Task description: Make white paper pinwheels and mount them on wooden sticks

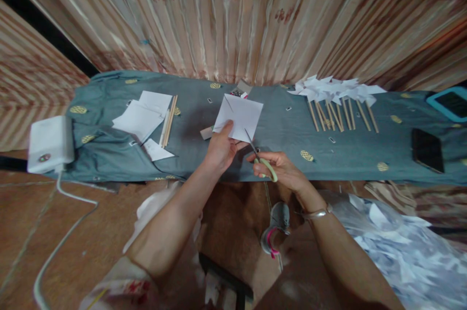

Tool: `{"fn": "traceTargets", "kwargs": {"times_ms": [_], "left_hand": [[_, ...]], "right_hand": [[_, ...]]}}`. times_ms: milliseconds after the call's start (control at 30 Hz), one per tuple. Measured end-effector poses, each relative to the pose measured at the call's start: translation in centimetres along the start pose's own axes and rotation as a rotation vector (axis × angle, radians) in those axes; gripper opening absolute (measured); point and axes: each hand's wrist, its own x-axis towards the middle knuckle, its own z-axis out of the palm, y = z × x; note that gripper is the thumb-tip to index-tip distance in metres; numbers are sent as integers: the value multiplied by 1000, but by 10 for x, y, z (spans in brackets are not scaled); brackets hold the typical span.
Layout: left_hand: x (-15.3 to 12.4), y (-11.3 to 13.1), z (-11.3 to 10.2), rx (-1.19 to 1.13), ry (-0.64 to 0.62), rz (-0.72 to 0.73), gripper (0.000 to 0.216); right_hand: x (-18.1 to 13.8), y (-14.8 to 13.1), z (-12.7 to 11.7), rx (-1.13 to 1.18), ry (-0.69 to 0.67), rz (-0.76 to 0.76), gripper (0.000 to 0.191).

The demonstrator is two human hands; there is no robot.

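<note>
My left hand (221, 147) pinches the lower corner of a white square paper (241, 115), held over the grey-blue cloth-covered table (255, 154). My right hand (280, 169) grips green-handled scissors (260, 156), fingers through the loops. The blades point up and left into the paper's lower edge, near its corner.
Loose white sheets (140, 118) and a few wooden sticks (168, 120) lie at left. Several paper pinwheels on sticks (339, 100) lie at back right. A dark phone (427, 150) and a teal-framed tablet (450, 103) sit far right. A white box (50, 143) with a cable is at left. A bag of paper scraps (401, 246) is on the floor.
</note>
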Motion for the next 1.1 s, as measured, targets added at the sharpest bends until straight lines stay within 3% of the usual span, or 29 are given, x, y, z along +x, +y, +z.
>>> {"fn": "traceTargets", "kwargs": {"times_ms": [1100], "left_hand": [[-4,-4,2,11,-3,-46,24]], "right_hand": [[4,3,0,26,33,4,40]]}}
